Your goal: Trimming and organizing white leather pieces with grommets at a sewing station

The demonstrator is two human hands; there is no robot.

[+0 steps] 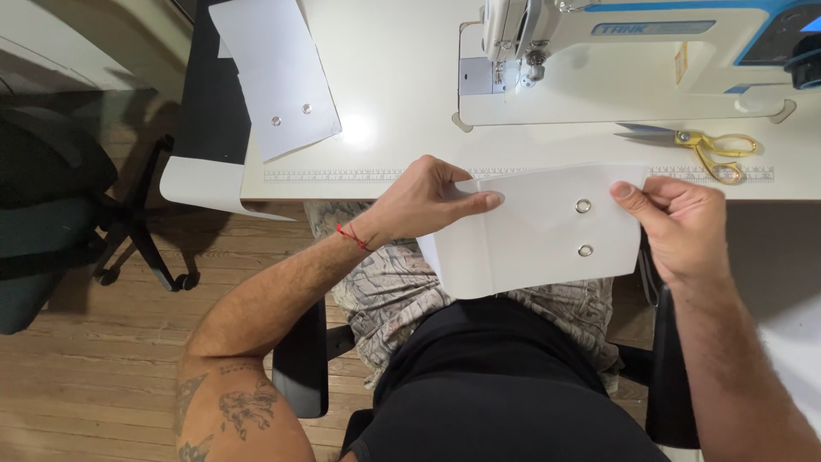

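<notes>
I hold a white fabric piece [530, 235] with two metal eyelets in front of my lap, just below the table edge. My left hand [423, 201] pinches its left end, where the material is folded over. My right hand [680, 227] grips the right edge, thumb on top near the upper eyelet [583, 206]. The second eyelet [585, 251] sits just below it. The piece hangs level between both hands.
A white sewing machine [633, 60] stands on the white table [393, 94] at the back right. Gold-handled scissors [705, 147] lie before it. Another white eyelet piece [278, 73] lies far left. A black office chair [51, 205] stands on the wooden floor at left.
</notes>
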